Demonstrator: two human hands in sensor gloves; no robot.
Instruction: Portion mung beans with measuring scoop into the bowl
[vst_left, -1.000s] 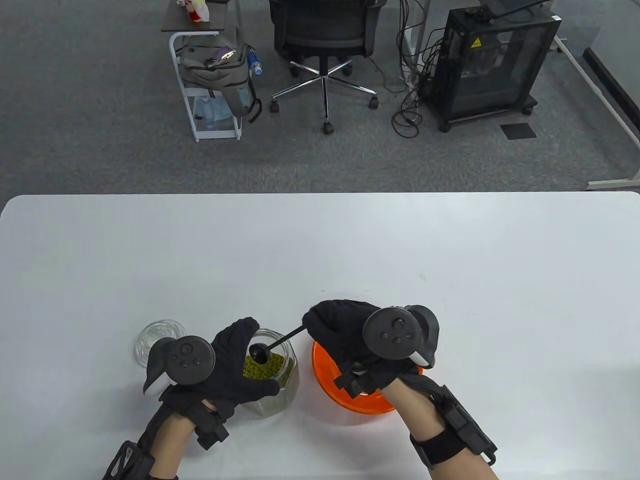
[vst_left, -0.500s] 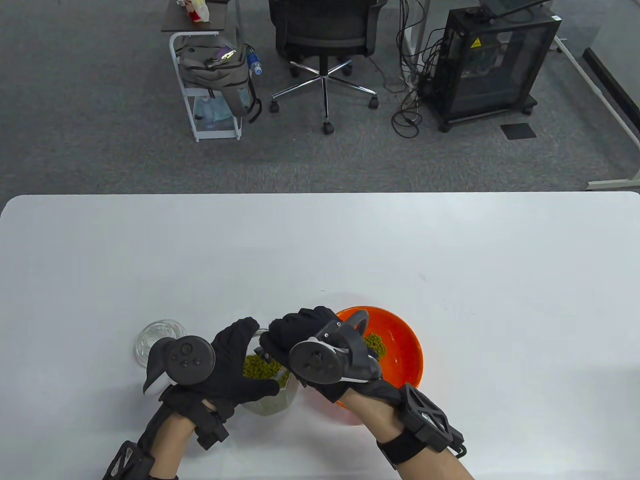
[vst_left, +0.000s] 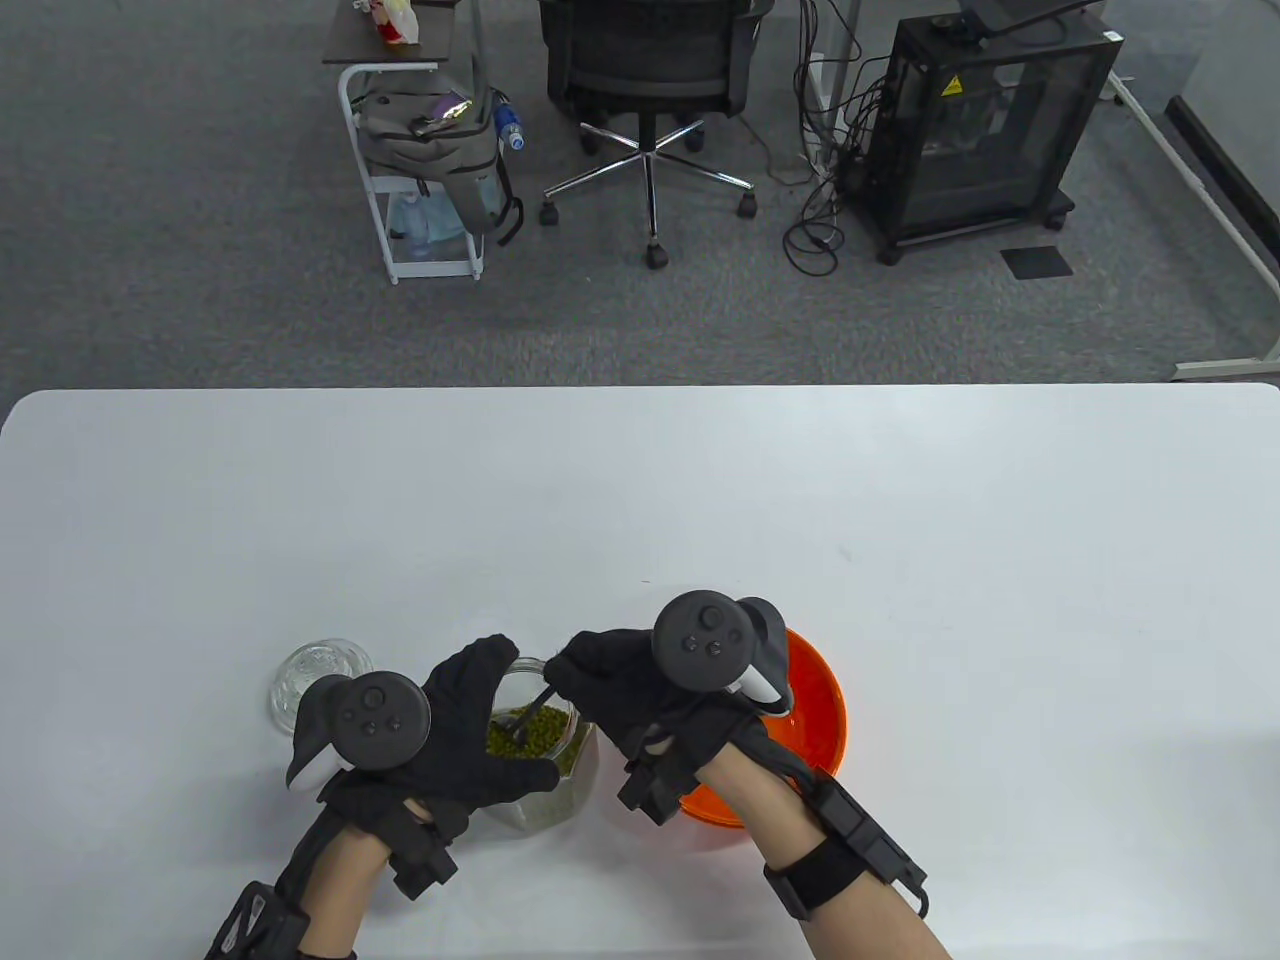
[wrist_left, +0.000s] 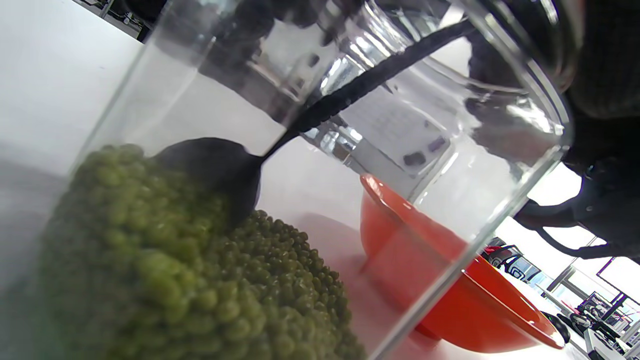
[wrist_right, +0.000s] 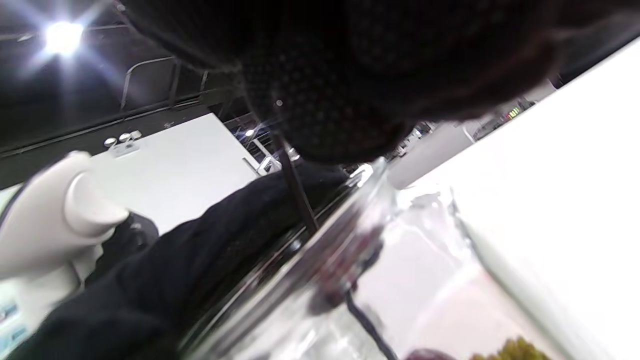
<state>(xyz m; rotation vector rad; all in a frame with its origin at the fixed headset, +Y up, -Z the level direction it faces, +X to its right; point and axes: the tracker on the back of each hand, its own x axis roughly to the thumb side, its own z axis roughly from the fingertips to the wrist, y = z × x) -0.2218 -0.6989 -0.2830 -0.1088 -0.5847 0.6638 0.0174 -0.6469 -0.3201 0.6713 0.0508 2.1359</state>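
Note:
My left hand (vst_left: 478, 716) grips a clear glass jar (vst_left: 560, 780) of green mung beans (vst_left: 540, 735) near the table's front edge. My right hand (vst_left: 578, 684) pinches the thin handle of a black measuring scoop (vst_left: 518, 724), which reaches down into the jar. In the left wrist view the measuring scoop (wrist_left: 215, 170) has its cup pushed into the mung beans (wrist_left: 190, 280). The orange bowl (vst_left: 818, 722) stands just right of the jar, mostly under my right wrist and tracker. In the right wrist view the scoop handle (wrist_right: 298, 196) crosses the jar rim (wrist_right: 330, 245).
A glass lid (vst_left: 312, 676) lies on the table left of my left hand. The white table (vst_left: 640, 500) stretches far beyond the hands. Past its far edge are an office chair (vst_left: 648, 70), a cart with a bag (vst_left: 425, 140) and a black cabinet (vst_left: 985, 120).
My right hand swung left from over the bowl to the jar mouth. The scoop went from hovering above the jar down into the beans. The left hand and jar stayed put.

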